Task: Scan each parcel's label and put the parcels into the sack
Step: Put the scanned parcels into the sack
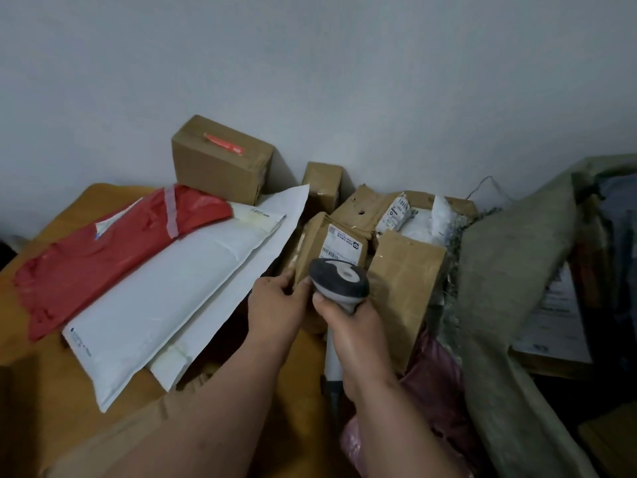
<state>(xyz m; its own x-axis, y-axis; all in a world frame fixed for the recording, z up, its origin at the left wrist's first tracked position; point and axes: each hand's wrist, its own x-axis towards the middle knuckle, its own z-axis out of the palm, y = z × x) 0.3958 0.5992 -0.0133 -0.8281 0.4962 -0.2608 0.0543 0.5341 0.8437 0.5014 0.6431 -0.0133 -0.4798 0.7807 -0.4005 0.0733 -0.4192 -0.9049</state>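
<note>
Head view: the left hand (275,301) pinches the near corner of a brown parcel (312,248), thumb on top, label (341,248) facing up. The right hand (351,326) grips the scanner (339,281), head just above the label. The parcel lies near the bench (44,384) right edge, beside the sack (510,270). Red mailer (100,257) and white mailers (165,305) lie toward the left edge.

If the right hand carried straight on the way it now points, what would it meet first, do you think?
Most likely the labelled brown parcel: the right hand aims the scanner up at its white label, with the left hand holding that parcel. Depth is hard to judge.
</note>
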